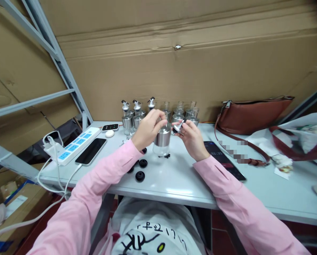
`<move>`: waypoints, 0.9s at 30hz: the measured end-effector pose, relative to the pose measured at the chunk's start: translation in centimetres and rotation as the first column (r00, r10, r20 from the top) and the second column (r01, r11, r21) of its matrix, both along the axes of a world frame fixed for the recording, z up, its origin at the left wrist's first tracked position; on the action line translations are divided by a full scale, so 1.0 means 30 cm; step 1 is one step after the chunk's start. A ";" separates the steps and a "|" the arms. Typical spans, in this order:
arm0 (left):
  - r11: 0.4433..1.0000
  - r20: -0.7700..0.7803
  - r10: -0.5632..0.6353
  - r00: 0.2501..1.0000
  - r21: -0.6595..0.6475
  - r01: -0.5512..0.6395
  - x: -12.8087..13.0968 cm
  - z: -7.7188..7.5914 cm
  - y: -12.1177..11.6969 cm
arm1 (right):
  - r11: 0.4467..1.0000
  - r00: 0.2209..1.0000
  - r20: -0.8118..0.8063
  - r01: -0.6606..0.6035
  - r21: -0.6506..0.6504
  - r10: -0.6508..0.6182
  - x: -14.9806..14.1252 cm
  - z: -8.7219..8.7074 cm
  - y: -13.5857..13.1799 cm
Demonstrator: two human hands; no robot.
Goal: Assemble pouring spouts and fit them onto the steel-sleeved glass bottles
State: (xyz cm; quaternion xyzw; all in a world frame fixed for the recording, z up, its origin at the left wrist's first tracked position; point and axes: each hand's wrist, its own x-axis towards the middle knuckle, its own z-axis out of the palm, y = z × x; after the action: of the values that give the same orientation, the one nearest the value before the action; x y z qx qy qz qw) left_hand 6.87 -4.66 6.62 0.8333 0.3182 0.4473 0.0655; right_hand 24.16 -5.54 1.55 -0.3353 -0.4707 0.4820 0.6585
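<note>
A glass bottle with a steel band (162, 138) stands upright on the table in front of me. My left hand (151, 128) is closed around its neck, and the fingers hide the mouth. To the right of that bottle, my right hand (190, 137) pinches a pour spout (180, 126) with a silver body and black parts. Behind my hands stand several more bottles (178, 117). Those at the left carry spouts (137, 105); those at the right have bare necks. Several round black stoppers (140, 176) lie left of the bottle, some partly under my left forearm.
On the left lie a power strip (77, 145), a phone (91, 151) on a white cable, and a small device (110, 127). At the right are a dark phone (224, 161), a brown bag (254, 115) and its strap. Cardboard (174, 71) closes off the back.
</note>
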 end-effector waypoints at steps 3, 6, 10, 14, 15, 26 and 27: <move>0.993 0.053 -0.106 0.993 -0.051 0.109 -0.024 -0.060 -0.069 | 1.000 1.000 -0.012 -0.012 -0.003 0.012 -0.002 0.004 -0.005; 0.985 0.022 -0.167 0.986 -0.032 0.167 -0.042 -0.097 -0.103 | 1.000 1.000 -0.014 -0.026 -0.004 0.025 -0.006 0.002 -0.010; 0.980 -0.023 -0.193 0.981 0.035 0.194 -0.055 -0.124 -0.103 | 0.999 0.999 0.030 -0.041 -0.002 0.041 -0.012 -0.005 -0.014; 0.964 0.065 -0.264 0.962 -0.006 0.265 -0.051 -0.155 -0.096 | 0.998 0.996 0.076 -0.053 -0.022 0.055 -0.018 -0.007 -0.015; 0.956 0.128 -0.279 0.952 -0.056 0.288 -0.049 -0.164 -0.095 | 0.998 0.996 0.074 -0.056 -0.023 0.057 -0.019 -0.006 -0.016; 0.806 0.094 -0.389 0.917 -0.447 0.388 -0.056 -0.231 -0.035 | 0.984 0.982 0.190 -0.010 0.180 -0.025 -0.024 0.020 -0.031; 0.813 0.095 -0.381 0.920 -0.440 0.382 -0.056 -0.233 -0.035 | 0.977 0.977 0.209 -0.013 0.213 -0.033 -0.028 0.038 -0.038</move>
State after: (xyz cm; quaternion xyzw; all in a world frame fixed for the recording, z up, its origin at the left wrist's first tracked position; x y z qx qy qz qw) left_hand 5.19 -5.71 -0.36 0.8413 0.2395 0.3402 0.3452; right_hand 23.31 -6.68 2.69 -0.3142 -0.5854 0.3871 0.6393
